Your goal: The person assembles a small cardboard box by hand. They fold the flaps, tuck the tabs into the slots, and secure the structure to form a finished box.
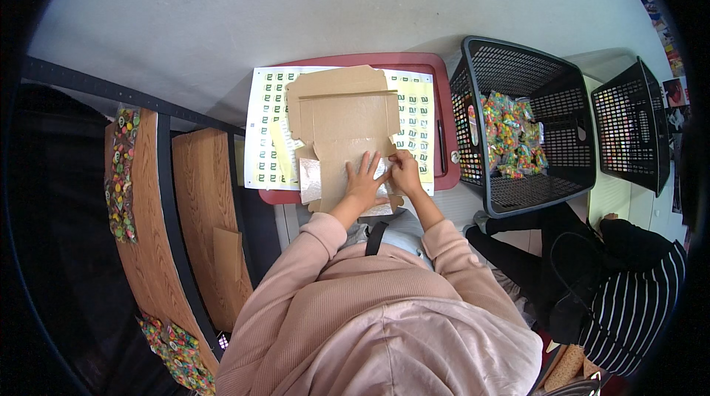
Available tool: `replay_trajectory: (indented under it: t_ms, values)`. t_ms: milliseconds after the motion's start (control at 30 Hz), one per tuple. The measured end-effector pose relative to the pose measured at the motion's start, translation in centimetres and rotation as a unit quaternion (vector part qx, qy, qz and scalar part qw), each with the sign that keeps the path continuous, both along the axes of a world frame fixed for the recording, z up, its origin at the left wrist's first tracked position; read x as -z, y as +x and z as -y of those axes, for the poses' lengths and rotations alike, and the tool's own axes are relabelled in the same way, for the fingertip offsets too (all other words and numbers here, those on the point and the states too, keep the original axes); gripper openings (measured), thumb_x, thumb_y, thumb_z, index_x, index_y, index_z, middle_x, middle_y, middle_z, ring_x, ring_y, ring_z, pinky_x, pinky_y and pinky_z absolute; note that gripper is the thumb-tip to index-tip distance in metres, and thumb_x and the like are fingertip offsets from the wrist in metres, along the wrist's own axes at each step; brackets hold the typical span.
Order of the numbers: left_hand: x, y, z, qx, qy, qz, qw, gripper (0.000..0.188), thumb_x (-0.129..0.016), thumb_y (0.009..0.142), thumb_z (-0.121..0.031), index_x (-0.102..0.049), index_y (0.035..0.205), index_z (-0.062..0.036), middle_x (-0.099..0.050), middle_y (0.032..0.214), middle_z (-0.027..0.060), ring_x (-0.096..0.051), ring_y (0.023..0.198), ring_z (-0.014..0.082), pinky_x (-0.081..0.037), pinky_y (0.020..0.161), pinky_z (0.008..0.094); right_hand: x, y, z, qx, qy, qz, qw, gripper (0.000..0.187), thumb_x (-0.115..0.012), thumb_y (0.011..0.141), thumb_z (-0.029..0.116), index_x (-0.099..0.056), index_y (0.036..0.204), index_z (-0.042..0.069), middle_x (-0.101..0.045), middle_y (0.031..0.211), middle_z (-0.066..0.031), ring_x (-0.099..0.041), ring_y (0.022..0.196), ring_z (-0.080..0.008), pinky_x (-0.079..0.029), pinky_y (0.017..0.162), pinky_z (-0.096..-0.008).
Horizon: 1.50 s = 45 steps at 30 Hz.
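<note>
An unfolded brown cardboard box [347, 119] lies flat in front of me, its creases and side flaps showing. My left hand [360, 185] rests on its near half with the fingers spread. At the box's right edge, my right hand [404, 173] is closed, thumb and fingers pinching a side flap. Shiny, silvery-looking material shows on the flap [310, 180] at the left. Beneath the box is a sheet of printed yellow-and-white labels [265, 115], which lies on a red lid-like board [444, 100].
A black plastic basket [532, 56] at the right holds several bags of colourful candy [512, 133]. Another black basket [629, 119] stands beyond it. Wooden shelves [203, 211] with more candy bags [122, 174] are at the left. Another person [629, 292] sits at the lower right.
</note>
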State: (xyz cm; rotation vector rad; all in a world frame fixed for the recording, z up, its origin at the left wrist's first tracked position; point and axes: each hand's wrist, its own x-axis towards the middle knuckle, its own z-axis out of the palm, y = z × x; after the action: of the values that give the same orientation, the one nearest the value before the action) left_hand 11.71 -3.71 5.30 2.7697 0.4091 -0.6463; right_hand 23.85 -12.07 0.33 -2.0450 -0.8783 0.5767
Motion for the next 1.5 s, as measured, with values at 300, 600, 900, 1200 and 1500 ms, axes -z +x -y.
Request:
replay_trajectory:
  t_ms: [300,600,900,1200,1500]
  values:
    - [-1.0,0.7,-1.9,0.089,0.046,-0.038,0.994,0.087,-0.058,0.064,-0.064,-0.03,0.135,-0.0219,-0.006,0.145,0.0067,-0.009,0.129,0.03,-0.025,0.091,0.0484,-2.8,-3.2,-2.0,-0.008,-0.073,0.123,0.99,0.055,-0.049,0.068,0.0,-0.031,0.119,-0.014,-0.041,0.102,-0.0263,-0.046,0.093,-0.0405,-0.041,0.079,-0.0421]
    - [0.2,0.3,-1.5,0.031,-0.013,-0.018,0.999,0.093,-0.061,0.064,-0.061,-0.026,0.136,-0.0133,-0.016,0.143,0.0051,-0.007,0.131,0.0283,-0.018,0.097,0.0503,-4.0,-3.4,-3.7,-0.064,-0.182,0.156,0.969,0.051,-0.049,0.076,0.018,-0.035,0.115,-0.012,-0.043,0.102,-0.0217,-0.047,0.096,-0.0365,-0.046,0.073,-0.0431]
    - [0.4,0.9,-0.7,-0.014,-0.022,-0.005,1.0,0.089,-0.067,0.062,-0.054,-0.032,0.132,-0.0112,-0.016,0.14,0.0107,-0.012,0.129,0.0308,-0.025,0.096,0.0566,-4.3,-1.1,-3.2,-0.138,-0.235,0.155,0.95,0.054,-0.045,0.077,0.03,-0.039,0.121,-0.001,-0.045,0.102,-0.0215,-0.047,0.094,-0.0366,-0.044,0.077,-0.0442]
    - [-0.3,0.3,-1.2,0.025,-0.004,0.053,0.998,0.072,-0.069,0.06,-0.052,-0.047,0.123,-0.0247,-0.008,0.143,0.0152,-0.017,0.128,0.0331,-0.03,0.091,0.0545,-5.3,0.9,-2.3,-0.212,-0.309,0.237,0.896,0.052,-0.047,0.076,0.029,-0.04,0.127,0.018,-0.046,0.107,-0.0169,-0.044,0.1,-0.0309,-0.036,0.082,-0.0451]
    - [-0.6,0.2,-1.0,0.013,-0.035,0.054,0.998,0.072,-0.07,0.063,-0.047,-0.042,0.127,-0.0289,-0.004,0.144,0.0155,-0.012,0.13,0.0339,-0.027,0.094,0.057,-4.3,1.2,-1.0,-0.168,-0.234,0.362,0.887,0.052,-0.056,0.072,0.023,-0.046,0.123,0.019,-0.048,0.101,-0.0116,-0.045,0.095,-0.0262,-0.035,0.075,-0.0387]
